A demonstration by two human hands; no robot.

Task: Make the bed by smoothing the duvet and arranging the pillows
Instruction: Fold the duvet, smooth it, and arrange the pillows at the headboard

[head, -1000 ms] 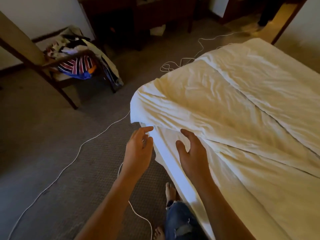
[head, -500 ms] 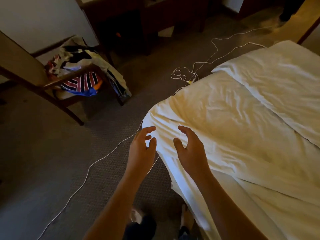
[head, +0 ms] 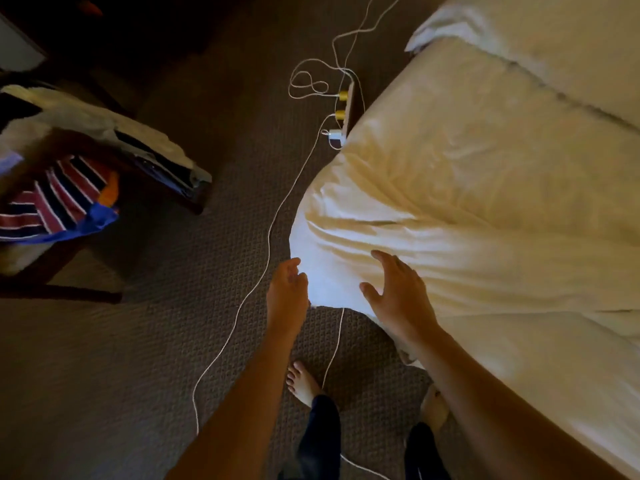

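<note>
Both hands lowered to duvet (head: 467, 188) corner, left hand (head: 287, 292) touching, right hand (head: 398, 296) spread

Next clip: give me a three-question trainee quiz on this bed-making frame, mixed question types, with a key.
1. True or false: the right hand lies with spread fingers on the rumpled cream duvet.
2. Which hand is at the duvet's hanging corner? A) left hand B) neither
3. Fill in: the thin white cable runs across the brown ___.

Key: 1 true; 2 A; 3 carpet.
</note>
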